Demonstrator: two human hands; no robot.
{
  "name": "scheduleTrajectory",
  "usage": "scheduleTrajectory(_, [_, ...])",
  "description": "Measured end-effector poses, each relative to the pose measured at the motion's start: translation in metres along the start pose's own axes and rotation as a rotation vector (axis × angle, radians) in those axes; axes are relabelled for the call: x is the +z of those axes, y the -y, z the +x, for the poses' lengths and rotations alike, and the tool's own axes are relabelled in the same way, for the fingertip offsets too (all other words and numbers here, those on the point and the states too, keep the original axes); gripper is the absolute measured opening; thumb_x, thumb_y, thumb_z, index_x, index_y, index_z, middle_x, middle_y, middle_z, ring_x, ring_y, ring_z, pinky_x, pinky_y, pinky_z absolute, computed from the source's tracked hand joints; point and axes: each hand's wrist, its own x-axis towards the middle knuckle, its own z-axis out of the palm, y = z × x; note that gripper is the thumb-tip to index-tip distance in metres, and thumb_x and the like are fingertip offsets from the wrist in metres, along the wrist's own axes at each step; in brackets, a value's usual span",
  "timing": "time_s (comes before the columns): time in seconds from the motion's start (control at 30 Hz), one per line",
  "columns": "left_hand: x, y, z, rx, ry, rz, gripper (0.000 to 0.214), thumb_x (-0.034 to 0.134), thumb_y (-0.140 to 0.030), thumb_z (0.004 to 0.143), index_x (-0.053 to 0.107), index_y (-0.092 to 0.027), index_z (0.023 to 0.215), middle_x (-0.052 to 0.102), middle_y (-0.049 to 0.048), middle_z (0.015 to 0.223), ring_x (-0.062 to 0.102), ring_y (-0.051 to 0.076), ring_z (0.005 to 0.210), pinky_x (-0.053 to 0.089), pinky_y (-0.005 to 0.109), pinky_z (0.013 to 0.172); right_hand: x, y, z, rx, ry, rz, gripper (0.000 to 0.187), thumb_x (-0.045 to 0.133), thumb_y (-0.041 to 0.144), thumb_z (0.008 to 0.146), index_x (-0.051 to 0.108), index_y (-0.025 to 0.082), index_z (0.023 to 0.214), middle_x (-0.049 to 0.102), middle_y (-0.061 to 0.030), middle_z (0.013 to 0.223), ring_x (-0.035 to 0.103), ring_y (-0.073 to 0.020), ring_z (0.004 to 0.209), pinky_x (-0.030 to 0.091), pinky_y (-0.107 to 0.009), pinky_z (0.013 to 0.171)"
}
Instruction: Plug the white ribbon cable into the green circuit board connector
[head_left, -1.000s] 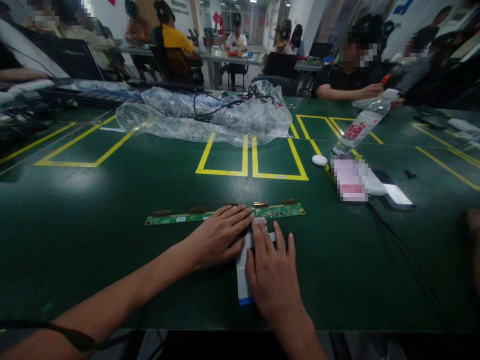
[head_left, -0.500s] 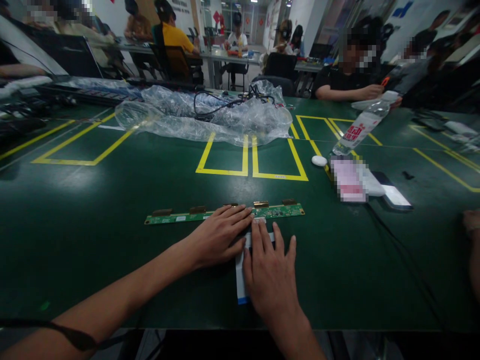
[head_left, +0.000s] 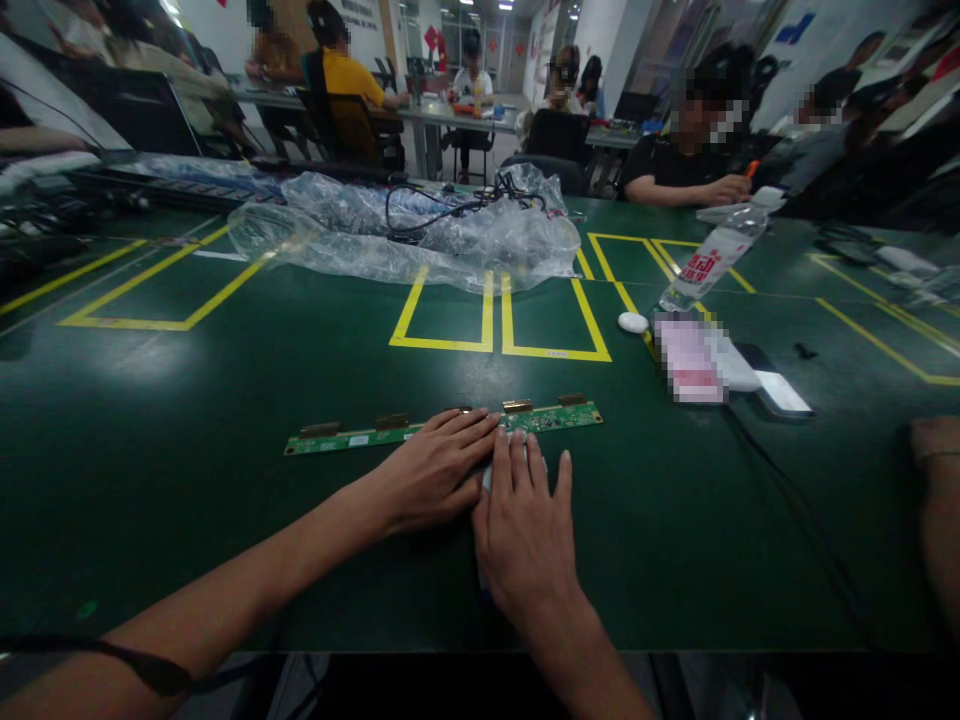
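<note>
A long, narrow green circuit board (head_left: 566,415) with brown-gold tabs along its far edge lies on the table in front of me. My left hand (head_left: 435,470) lies flat across its middle, fingers stretched out and pointing right. Just right of that, my right hand (head_left: 529,530) rests palm down with fingers extended, its fingertips at the board's near edge. Beneath the right hand is a white flat ribbon cable (head_left: 487,478), mostly covered; only slivers show along the hand's left side. Whether the cable's end sits in the board is hidden by my fingers.
Crumpled clear plastic wrap (head_left: 315,235) with black cables (head_left: 435,210) lies across the far side of the green table (head_left: 187,540). To the right are a tilted bottle (head_left: 712,262), a white oval case (head_left: 633,322), and a phone (head_left: 784,392). Several people sit around; a person's arm (head_left: 937,490) is at the right edge.
My right hand has slid slightly left and its fingers have drawn closer together, covering more of the ribbon cable. The board has turned a little, its right end farther away. My left hand stays on it.
</note>
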Motion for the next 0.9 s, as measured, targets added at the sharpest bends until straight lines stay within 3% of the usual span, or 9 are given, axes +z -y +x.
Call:
scheduleTrajectory(0.3, [0.0, -0.002, 0.0, -0.009, 0.002, 0.003, 0.058, 0.039, -0.032, 0.097, 0.03, -0.019, 0.152, 0.031, 0.0071, 0.16, 0.025, 0.023, 0.149, 0.023, 0.046, 0.123, 0.0, -0.005, 0.0, -0.017, 0.02, 0.1, 0.062, 0.04, 0.024, 0.095, 0.03, 0.006, 0.154, 0.032, -0.0189, 0.159, 0.023, -0.0331, 0.149, 0.016, -0.062, 0.118])
scheduleTrajectory(0.57, [-0.005, -0.005, -0.006, -0.11, -0.017, 0.091, 0.051, 0.036, -0.037, 0.1, 0.04, -0.021, 0.148, 0.038, 0.0055, 0.156, 0.034, 0.025, 0.145, 0.032, 0.048, 0.12, 0.001, -0.023, -0.007, -0.043, -0.163, 0.241, 0.056, 0.042, 0.029, 0.097, 0.036, 0.015, 0.151, 0.04, -0.0137, 0.156, 0.027, -0.0308, 0.148, 0.025, -0.061, 0.117])
scheduleTrajectory(0.73, [-0.008, 0.021, -0.045, -0.347, -0.068, 0.196, 0.055, 0.037, -0.048, 0.099, 0.046, -0.021, 0.146, 0.043, 0.0077, 0.153, 0.039, 0.028, 0.142, 0.038, 0.051, 0.116, 0.001, -0.028, -0.009, -0.042, -0.188, 0.292, 0.051, 0.043, 0.026, 0.097, 0.042, 0.015, 0.146, 0.047, -0.0129, 0.151, 0.035, -0.0287, 0.144, 0.027, -0.059, 0.117])
scheduleTrajectory(0.9, [-0.015, 0.073, -0.122, -0.671, -0.075, 0.265, 0.063, 0.03, -0.054, 0.098, 0.049, -0.014, 0.143, 0.046, 0.0131, 0.15, 0.042, 0.033, 0.14, 0.039, 0.056, 0.113, 0.001, -0.029, -0.009, -0.051, -0.213, 0.33, 0.048, 0.045, 0.026, 0.097, 0.046, 0.016, 0.143, 0.05, -0.013, 0.149, 0.038, -0.0286, 0.142, 0.03, -0.059, 0.116])
